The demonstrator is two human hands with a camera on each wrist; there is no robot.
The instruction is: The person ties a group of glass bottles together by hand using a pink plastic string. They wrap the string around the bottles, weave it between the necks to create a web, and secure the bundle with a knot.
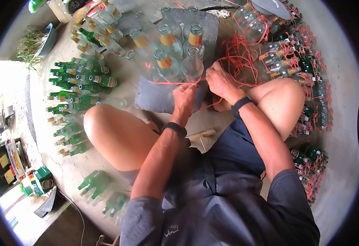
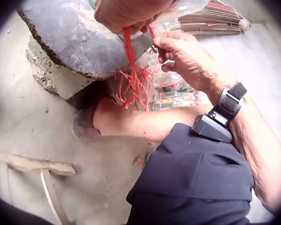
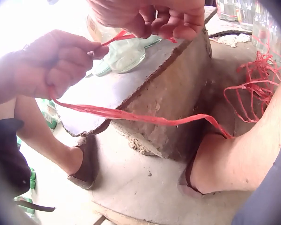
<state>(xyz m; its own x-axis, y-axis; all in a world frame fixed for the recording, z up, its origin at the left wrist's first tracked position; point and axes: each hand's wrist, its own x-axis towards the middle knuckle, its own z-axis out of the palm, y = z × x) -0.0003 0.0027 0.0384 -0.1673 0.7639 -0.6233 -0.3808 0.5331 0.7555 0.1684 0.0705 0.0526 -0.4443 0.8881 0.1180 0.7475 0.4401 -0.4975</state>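
Several clear glass bottles (image 1: pixel 167 69), some with orange-yellow labels, stand grouped on a dark stone slab (image 1: pixel 152 98). Red plastic twine (image 1: pixel 167 83) runs along the near side of the group. At the front of the bottles, my left hand (image 1: pixel 183 100) pinches the twine between thumb and finger, with a loose length (image 3: pixel 131 115) trailing from its curled fingers. My right hand (image 1: pixel 222 84) is just to the right, its curled fingers gripping another part of the twine. A short stretch of twine (image 3: pixel 117 38) spans the two hands in the right wrist view.
Tangled red twine (image 1: pixel 239 57) lies right of the slab. Green bottles (image 1: pixel 81 78) and clear ones (image 1: pixel 103 35) fill the floor at left. Twine-tied bottle bundles (image 1: pixel 284 61) line the right wall. A wooden piece (image 1: pixel 202 134) lies between the person's legs.
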